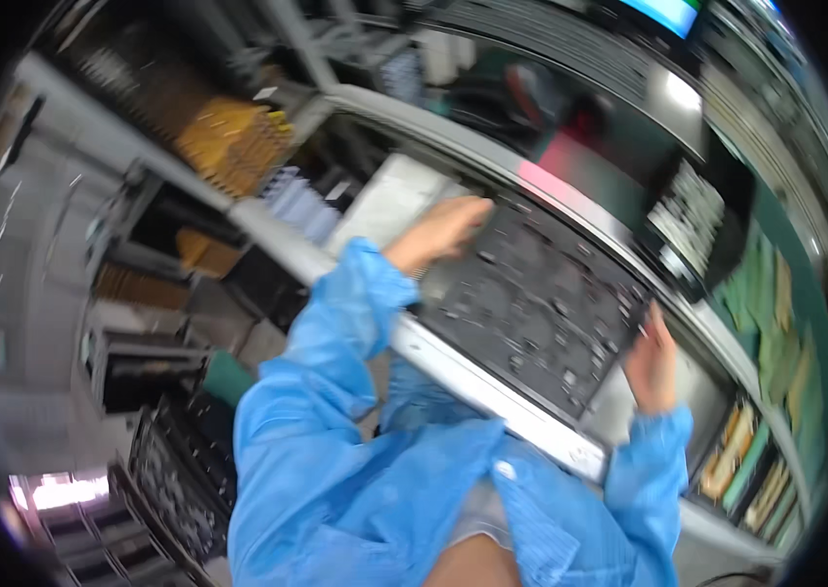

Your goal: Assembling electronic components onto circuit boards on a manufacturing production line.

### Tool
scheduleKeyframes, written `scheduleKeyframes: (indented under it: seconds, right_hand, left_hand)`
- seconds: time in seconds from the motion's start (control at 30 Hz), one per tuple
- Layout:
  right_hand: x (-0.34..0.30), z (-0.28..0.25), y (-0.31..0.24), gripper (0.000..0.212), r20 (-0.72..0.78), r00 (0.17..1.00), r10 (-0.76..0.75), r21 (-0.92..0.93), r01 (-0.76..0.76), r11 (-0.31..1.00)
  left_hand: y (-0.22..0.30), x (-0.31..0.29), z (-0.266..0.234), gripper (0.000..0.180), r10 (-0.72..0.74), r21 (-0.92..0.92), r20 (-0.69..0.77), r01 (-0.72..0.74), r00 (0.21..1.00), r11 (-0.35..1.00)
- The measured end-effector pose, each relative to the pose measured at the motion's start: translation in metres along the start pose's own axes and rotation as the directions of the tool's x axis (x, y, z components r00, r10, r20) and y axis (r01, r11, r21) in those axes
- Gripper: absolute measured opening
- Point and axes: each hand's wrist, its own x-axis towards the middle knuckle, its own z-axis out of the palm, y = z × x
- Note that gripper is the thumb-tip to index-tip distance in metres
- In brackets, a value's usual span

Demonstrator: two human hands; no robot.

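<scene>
Both hands grip the dark tray [536, 303] by opposite edges, left hand [443, 233] and right hand [650, 364] closed on it (keeping it level, seemingly) above the desk [492, 386].

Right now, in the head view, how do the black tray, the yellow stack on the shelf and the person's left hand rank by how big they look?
1. The black tray, held at both ends, looks largest by far.
2. The yellow stack comes next.
3. The left hand looks smallest, though blur and differing distance from the camera make the last two unsure.
</scene>
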Motion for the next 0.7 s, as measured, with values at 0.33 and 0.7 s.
scheduleKeyframes:
  seconds: [0.33, 0.7]
  right_hand:
    - [-0.036, 0.028, 0.019, 0.045, 0.204, 0.979, 0.010, -0.027, -0.004, 1.000]
    - [-0.037, 0.007, 0.032, 0.057, 0.066, 0.998, -0.022, -0.028, 0.024, 0.999]
  left_hand:
    - [-0.059, -0.025, -0.281, 0.031, 0.096, 0.175, -0.981, -0.546, -0.170, 0.819]
    - [-0.047, -0.022, -0.303, 0.022, -0.091, -0.110, -0.994, -0.740, 0.066, 0.664]
